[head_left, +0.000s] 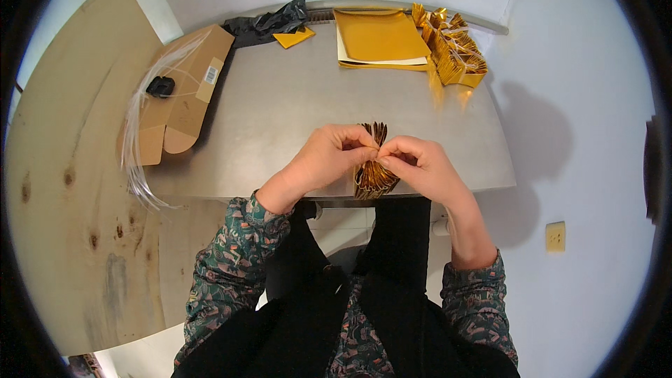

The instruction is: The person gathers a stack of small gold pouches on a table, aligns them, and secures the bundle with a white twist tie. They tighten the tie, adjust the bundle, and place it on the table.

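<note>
A bundle of pleated gold paper stands at the table's near edge, pinched in at its middle, with its folds fanning out toward me and away. Over that narrow middle my left hand and my right hand meet, thumbs and forefingers pressed together in a pinch. The fingertips almost touch each other and cover the middle of the bundle. Whatever thin thing sits between them is too small to make out.
Flat gold sheets lie at the back, beside tied pleated gold bundles. A cardboard box at the left bears white plastic strands and a black object. Behind are a crumpled black bag and a small gold piece.
</note>
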Demonstrator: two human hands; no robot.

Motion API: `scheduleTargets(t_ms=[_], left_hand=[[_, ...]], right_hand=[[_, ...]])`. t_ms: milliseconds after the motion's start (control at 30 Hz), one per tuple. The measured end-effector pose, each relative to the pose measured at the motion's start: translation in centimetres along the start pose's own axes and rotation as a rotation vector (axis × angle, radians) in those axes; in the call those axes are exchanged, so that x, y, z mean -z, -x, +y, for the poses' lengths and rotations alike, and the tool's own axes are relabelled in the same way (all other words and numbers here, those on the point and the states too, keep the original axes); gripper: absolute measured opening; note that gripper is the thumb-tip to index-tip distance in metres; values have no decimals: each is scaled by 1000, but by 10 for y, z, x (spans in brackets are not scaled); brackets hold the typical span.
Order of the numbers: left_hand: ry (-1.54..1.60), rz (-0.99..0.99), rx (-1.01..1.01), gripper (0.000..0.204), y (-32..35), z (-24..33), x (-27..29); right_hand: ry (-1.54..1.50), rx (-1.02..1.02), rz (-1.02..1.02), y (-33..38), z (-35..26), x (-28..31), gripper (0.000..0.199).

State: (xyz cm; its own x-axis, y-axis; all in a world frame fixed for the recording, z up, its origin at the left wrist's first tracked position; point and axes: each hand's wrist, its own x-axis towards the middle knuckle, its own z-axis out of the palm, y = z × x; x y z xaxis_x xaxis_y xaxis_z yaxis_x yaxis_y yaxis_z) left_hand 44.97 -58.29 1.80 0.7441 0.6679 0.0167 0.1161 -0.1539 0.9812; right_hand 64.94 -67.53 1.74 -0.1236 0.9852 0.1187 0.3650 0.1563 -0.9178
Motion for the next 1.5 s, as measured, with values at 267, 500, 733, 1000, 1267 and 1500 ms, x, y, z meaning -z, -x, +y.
scheduleTargets(t_ms=[267, 500, 733, 1000, 1267, 1500], left_hand=[[26, -76, 22, 5, 3, 8, -31], [-392, 92, -94, 12, 14, 32, -84], [-681, 117, -265, 15, 19, 55, -120], [-913, 122, -381, 25, 21, 69, -142], [-991, 146, -503, 18, 24, 80, -162], [-1023, 131, -529, 18, 39, 85, -166]], right_hand=[[-105, -11, -21, 34, 11, 15, 10], [-68, 78, 32, 69, 18, 31, 10], [-181, 151, 219, 94, 30, 31, 16], [-217, 94, 225, 103, 29, 36, 17], [-114, 4, 154, 111, 20, 60, 18], [-188, 55, 160, 120, 24, 64, 18]])
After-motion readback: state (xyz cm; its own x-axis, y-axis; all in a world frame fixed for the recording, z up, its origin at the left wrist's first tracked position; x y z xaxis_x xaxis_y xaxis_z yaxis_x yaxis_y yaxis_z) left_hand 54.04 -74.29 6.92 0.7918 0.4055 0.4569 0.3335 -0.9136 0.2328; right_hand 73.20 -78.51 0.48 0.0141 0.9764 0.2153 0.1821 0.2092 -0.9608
